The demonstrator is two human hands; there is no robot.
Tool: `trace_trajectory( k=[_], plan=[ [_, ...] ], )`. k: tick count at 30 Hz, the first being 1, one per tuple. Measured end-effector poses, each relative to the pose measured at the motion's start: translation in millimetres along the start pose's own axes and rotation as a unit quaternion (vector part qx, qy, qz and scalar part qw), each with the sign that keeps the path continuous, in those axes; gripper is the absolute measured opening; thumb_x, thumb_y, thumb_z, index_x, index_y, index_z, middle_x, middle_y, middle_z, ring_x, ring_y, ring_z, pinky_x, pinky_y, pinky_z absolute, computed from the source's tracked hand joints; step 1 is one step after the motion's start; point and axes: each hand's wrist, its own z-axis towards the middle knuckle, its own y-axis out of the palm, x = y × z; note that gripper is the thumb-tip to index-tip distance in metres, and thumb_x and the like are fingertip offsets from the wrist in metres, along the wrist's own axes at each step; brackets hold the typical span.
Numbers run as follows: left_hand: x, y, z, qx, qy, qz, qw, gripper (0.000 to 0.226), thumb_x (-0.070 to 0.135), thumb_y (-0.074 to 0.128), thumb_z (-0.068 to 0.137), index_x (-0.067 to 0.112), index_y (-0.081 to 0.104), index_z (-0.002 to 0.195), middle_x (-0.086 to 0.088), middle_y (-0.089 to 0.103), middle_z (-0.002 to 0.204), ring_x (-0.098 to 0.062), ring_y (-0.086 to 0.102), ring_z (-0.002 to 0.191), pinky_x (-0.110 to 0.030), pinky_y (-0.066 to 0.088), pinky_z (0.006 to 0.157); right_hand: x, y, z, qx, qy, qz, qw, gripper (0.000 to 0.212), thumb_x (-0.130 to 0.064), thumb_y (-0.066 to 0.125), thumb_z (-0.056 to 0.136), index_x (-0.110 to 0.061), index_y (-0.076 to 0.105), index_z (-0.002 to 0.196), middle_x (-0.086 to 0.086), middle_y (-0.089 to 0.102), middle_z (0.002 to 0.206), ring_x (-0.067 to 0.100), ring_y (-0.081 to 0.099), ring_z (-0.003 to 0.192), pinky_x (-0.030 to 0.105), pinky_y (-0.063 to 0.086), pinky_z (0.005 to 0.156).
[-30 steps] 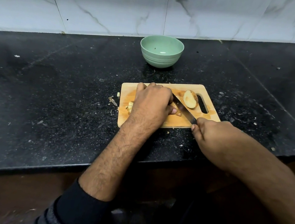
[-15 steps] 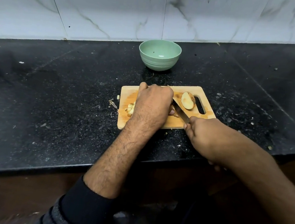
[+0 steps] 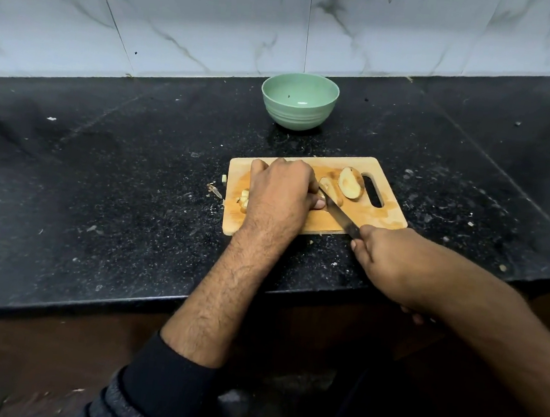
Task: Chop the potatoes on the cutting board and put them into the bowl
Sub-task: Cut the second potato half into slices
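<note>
Head view: knife at potato piece, mid-board

Head view, centre of frame: wooden cutting board (image 3: 375, 220) flat on a black speckled counter (image 3: 102, 193), slot handle toward the right. Left hand (image 3: 280, 193) palm down over the board's middle, fingers curled over and pressing down a potato piece (image 3: 330, 190) that peeks out at the hand's right edge. Right hand (image 3: 392, 258) lower right of the board, just off its near edge, fingers wrapped around the handle of a knife (image 3: 341, 215); handle itself hidden inside the fist. Blade angled up and left across the board, tip meeting the held piece beside the left thumb. Just right of that piece, a potato half (image 3: 350, 183) lying cut face up, next to the slot. Small chopped pieces (image 3: 244, 199) showing at the left hand's left edge, on the board. A few scraps (image 3: 215, 190) on the counter just off the board's left edge. Upper centre: green bowl (image 3: 299, 101) upright on the counter, well apart from the board, holding no potato, only a dark speck. White marbled wall tiles (image 3: 217, 20) across the top. Dark sleeve (image 3: 168, 388) on the left forearm, bottom centre.
</note>
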Motion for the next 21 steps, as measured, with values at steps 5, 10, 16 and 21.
trace_trajectory(
  k=[5,10,16,21],
  plan=[
    [-2,2,-2,0.008,-0.008,-0.038,0.999,0.020,0.044,0.078,0.081,0.029,0.072,0.092,0.011,0.071,0.099,-0.013,0.054,0.107,-0.034,0.022,0.088,16,2,-24,-0.030,0.007,0.047,0.998,0.022,-0.043,0.029,0.108,-0.028,0.044,0.114,0.009,0.063,0.080,0.013,0.056,0.039,0.024,0.050,0.038],
    [-4,4,-9,0.033,-0.006,-0.054,0.998,0.019,0.045,0.077,0.082,0.028,0.075,0.090,0.010,0.071,0.097,-0.014,0.053,0.106,-0.036,0.025,0.092,27,2,-39,-0.011,-0.003,0.022,1.000,0.024,-0.046,0.030,0.108,-0.032,0.044,0.094,0.001,0.061,0.076,0.007,0.054,0.044,0.020,0.040,0.039],
    [-5,7,-12,0.041,-0.002,-0.045,0.998,0.016,0.042,0.075,0.085,0.028,0.075,0.092,0.010,0.070,0.099,-0.014,0.052,0.105,-0.037,0.026,0.091,16,1,-36,0.105,-0.014,0.062,0.992,0.036,-0.052,0.030,0.106,-0.027,0.046,0.086,0.002,0.060,0.080,0.017,0.059,0.071,0.034,0.043,0.059],
    [-3,7,-13,0.040,0.002,-0.012,0.999,0.014,0.040,0.071,0.089,0.029,0.073,0.097,0.009,0.069,0.101,-0.014,0.051,0.107,-0.036,0.022,0.088,-2,3,-15,0.082,-0.015,0.036,0.996,0.029,-0.051,0.028,0.107,-0.030,0.044,0.095,0.000,0.056,0.086,0.021,0.058,0.084,0.036,0.046,0.071]
  ],
)
